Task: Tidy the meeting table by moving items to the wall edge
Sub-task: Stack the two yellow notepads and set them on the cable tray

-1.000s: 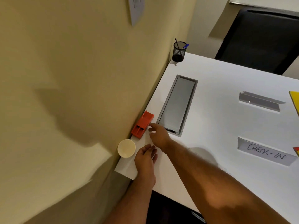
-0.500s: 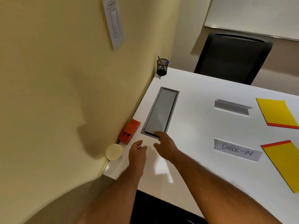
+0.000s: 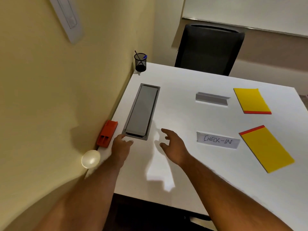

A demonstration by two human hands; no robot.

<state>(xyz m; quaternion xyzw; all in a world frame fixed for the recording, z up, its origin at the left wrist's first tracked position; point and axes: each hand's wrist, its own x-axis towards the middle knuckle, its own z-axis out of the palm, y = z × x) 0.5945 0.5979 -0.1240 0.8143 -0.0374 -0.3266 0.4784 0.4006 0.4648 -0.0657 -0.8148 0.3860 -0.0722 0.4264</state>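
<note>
An orange stapler (image 3: pixel 107 133) lies against the wall on the white table (image 3: pixel 191 117), with a cream paper cup (image 3: pixel 90 158) beside it at the near corner. A black mesh pen holder (image 3: pixel 140 62) stands in the far wall corner. My left hand (image 3: pixel 121 147) rests empty just right of the stapler. My right hand (image 3: pixel 173 145) hovers open over the table, left of a sign reading CHECK-IN (image 3: pixel 218 140). A blank grey sign holder (image 3: pixel 212 98) and two yellow notepads (image 3: pixel 251 100) (image 3: pixel 266 148) lie farther right.
A grey cable hatch (image 3: pixel 141 111) is set into the table near the wall. A black chair (image 3: pixel 208 49) stands at the far side. A switch plate (image 3: pixel 66 17) hangs on the yellow wall.
My right hand has left the stapler and moved right over the table, fingers spread. My left hand shifted forward. The view swung right, bringing both notepads into sight.
</note>
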